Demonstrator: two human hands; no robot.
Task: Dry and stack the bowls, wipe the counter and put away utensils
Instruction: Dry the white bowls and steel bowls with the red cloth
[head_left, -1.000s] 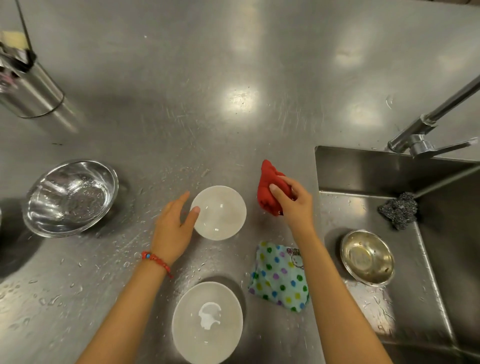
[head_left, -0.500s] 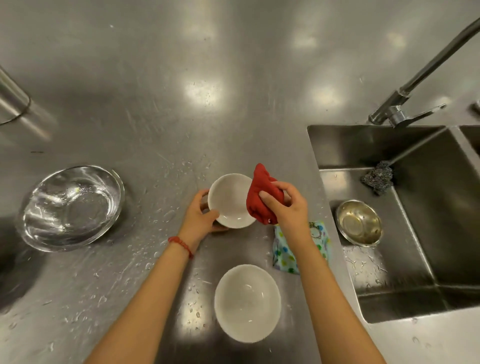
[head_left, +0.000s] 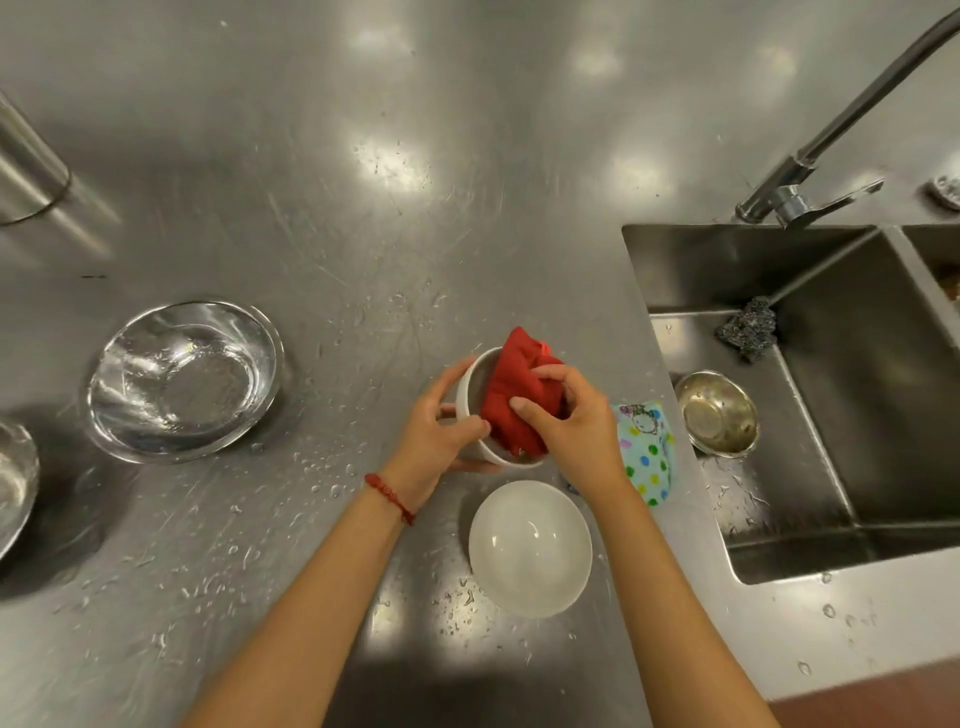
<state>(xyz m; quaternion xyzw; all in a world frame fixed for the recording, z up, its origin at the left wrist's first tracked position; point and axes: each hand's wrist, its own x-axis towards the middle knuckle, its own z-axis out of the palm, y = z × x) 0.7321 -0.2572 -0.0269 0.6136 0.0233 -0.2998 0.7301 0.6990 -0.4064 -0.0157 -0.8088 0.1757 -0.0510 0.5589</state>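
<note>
On the wet steel desk (head_left: 363, 218), a glass bowl (head_left: 184, 379) sits far left. The left hand (head_left: 439, 441) has its grip around a tilted white bowl (head_left: 470, 400) raised above the desk; the right hand (head_left: 571, 421) clutches a red cloth (head_left: 514, 400) pressed inside it. A second white bowl (head_left: 530, 548) rests just below, with a dotted cloth (head_left: 647, 452) beside the sink (head_left: 831, 558).

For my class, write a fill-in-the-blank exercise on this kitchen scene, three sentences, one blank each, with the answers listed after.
1. The right hand presses a ____ cloth into the small white bowl.
2. The left hand grips that bowl, tilted, above the ____.
3. A small metal bowl and a steel scourer lie in the ____.

Missing words: red; counter; sink
</note>
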